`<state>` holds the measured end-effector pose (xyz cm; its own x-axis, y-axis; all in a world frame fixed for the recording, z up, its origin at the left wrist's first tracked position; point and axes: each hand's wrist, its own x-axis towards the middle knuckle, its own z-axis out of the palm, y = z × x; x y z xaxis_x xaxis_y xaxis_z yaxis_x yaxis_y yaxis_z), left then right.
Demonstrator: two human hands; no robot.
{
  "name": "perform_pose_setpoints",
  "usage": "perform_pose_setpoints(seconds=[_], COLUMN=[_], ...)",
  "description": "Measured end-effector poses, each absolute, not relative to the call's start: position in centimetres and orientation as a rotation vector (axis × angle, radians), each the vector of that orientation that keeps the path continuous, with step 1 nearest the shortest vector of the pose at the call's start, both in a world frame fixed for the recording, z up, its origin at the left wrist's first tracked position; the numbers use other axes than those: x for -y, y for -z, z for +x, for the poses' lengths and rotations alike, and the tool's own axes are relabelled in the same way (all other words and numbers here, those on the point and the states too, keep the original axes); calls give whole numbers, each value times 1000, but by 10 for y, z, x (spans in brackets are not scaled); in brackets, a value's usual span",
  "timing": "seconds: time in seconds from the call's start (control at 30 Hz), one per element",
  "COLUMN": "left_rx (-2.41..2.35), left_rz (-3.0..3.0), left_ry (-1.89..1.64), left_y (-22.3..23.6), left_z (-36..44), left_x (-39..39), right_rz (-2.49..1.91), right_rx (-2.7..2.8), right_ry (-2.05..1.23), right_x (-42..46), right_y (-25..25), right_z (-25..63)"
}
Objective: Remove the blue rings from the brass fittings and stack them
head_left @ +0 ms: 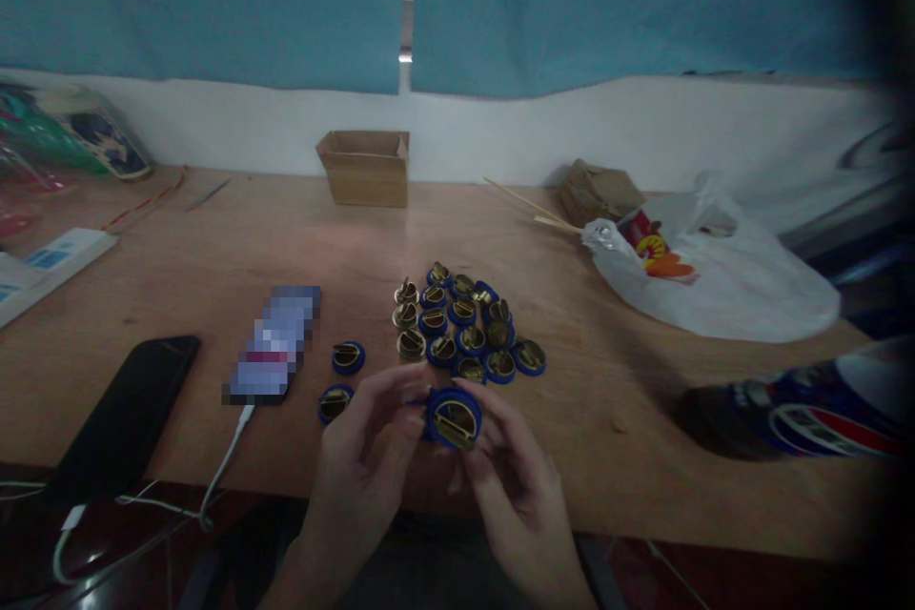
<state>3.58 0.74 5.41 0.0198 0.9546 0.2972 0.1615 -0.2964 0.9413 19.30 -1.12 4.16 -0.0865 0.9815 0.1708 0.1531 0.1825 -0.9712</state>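
Observation:
Both my hands meet at the table's near edge around one round blue disc with a brass insert point(454, 419). My left hand point(364, 467) pinches its left rim with curled fingers. My right hand point(511, 486) holds its right and lower side, fingers closed on it. Just beyond lies a pile of several similar blue-and-brass discs point(468, 324). Two more discs lie apart to the left, one point(348, 357) farther and one point(335, 402) close to my left hand.
A black phone point(125, 419) and a second charging phone point(275, 343) with white cable lie left. An open cardboard box point(366, 167) stands at the back. A white plastic bag point(715, 272) lies right, a cola bottle point(807, 410) on its side near it.

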Motion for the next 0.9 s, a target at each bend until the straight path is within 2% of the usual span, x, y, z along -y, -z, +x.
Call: perform_pose_setpoints(seconds=[0.4, 0.67, 0.9], left_rx=[-1038, -1040, -1100], left_rz=[1150, 1314, 1450], left_ry=[-1120, -1113, -1093], left_y=[-53, -53, -54], left_z=[27, 17, 18], left_x=[-8, -10, -9], right_rz=[-1140, -1179, -1214], right_rx=[1461, 1676, 1585], right_ry=[-1224, -1058, -1035], right_x=[12, 8, 8], right_y=[-47, -45, -40], right_z=[196, 200, 201])
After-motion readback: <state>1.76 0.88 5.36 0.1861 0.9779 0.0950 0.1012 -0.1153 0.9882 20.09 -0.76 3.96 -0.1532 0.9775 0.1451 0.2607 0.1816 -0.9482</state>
